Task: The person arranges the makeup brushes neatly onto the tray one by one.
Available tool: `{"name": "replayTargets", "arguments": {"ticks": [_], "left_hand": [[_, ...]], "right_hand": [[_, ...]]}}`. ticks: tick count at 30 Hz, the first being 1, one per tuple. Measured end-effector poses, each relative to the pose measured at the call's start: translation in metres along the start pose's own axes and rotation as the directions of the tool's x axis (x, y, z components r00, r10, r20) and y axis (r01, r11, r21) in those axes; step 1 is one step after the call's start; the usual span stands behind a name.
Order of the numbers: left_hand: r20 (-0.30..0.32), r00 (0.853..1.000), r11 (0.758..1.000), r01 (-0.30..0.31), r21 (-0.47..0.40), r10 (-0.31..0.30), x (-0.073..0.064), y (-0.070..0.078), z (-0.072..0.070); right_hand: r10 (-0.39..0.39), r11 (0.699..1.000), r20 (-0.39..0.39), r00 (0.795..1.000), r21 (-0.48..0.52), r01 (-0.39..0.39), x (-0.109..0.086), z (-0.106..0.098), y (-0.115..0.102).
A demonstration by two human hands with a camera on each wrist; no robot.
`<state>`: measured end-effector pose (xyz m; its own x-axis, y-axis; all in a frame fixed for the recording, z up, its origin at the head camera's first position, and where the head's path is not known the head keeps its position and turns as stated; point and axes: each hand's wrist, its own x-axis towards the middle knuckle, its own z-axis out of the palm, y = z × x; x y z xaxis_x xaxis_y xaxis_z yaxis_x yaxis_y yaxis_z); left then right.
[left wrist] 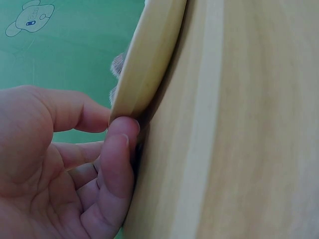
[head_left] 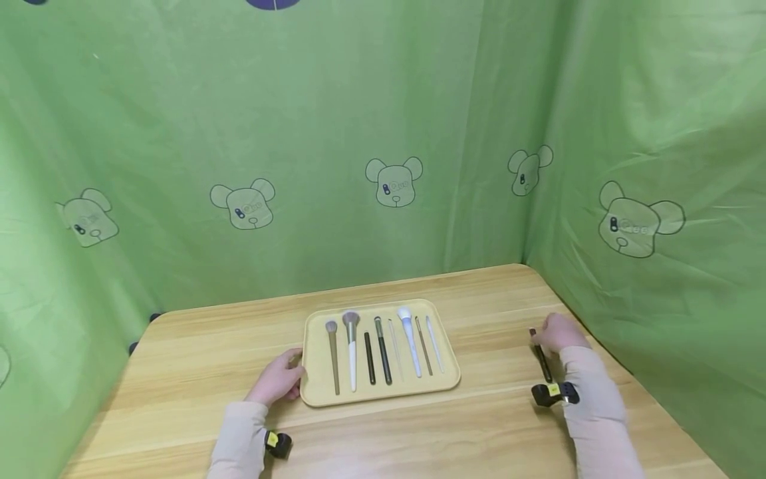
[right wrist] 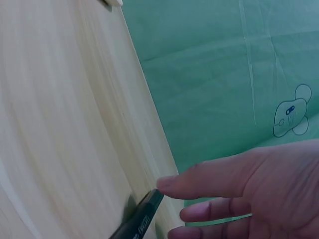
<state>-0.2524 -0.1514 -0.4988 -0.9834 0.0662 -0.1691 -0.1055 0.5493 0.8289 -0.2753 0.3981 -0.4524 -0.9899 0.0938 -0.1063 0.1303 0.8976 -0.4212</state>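
Observation:
Makeup brushes and slim sticks lie side by side on a pale yellow tray (head_left: 320,372). Among them are a tan-handled brush (head_left: 334,359), a large white-handled brush (head_left: 352,352), a black stick (head_left: 370,359) and a white brush (head_left: 411,342). At the tray's left edge, my left hand (head_left: 279,379) pinches the rim (left wrist: 149,55) between thumb and fingers. Far to the right, my right hand (head_left: 561,332) pinches the upper end of a separate slim black stick (head_left: 542,362). Pale lettering runs along this dark stick (right wrist: 141,219) in the right wrist view; its lower end leaves that frame.
The wooden table (head_left: 491,412) has its right edge close beside my right hand. A green curtain (head_left: 323,146) with bear-head prints hangs behind and along both sides. Each wrist wears a black camera, like the right one (head_left: 547,394).

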Motion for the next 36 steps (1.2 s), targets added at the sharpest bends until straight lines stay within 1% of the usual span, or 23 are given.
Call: {"name": "replayTargets", "arguments": {"ticks": [4,8,13,15,26,36], "left_hand": [[-0.003,1.000,1.000,0.005,0.003,-0.005,0.000,0.000,0.000],[-0.005,1.000,1.000,0.006,0.004,-0.006,0.001,0.000,0.001],[-0.006,1.000,1.000,0.005,0.007,-0.005,0.002,-0.002,0.001],[-0.005,1.000,1.000,0.004,0.008,-0.004,0.003,-0.002,0.001],[-0.004,1.000,1.000,0.007,0.005,-0.007,0.003,-0.004,-0.001],[-0.001,1.000,1.000,0.005,0.021,-0.005,0.002,-0.001,0.000]], "right_hand": [[0.027,1.000,0.050,0.998,-0.005,-0.026,0.000,0.002,0.005],[0.041,0.999,0.077,0.996,-0.015,-0.040,-0.001,0.002,0.008],[0.062,0.996,0.089,0.994,0.051,-0.067,-0.001,0.007,0.011],[0.069,0.995,0.086,0.994,0.070,-0.075,-0.001,0.007,0.012],[0.064,0.994,0.061,0.996,0.079,-0.069,0.001,0.008,0.009],[0.055,0.996,0.046,0.997,0.062,-0.058,0.003,0.012,0.011]]}}
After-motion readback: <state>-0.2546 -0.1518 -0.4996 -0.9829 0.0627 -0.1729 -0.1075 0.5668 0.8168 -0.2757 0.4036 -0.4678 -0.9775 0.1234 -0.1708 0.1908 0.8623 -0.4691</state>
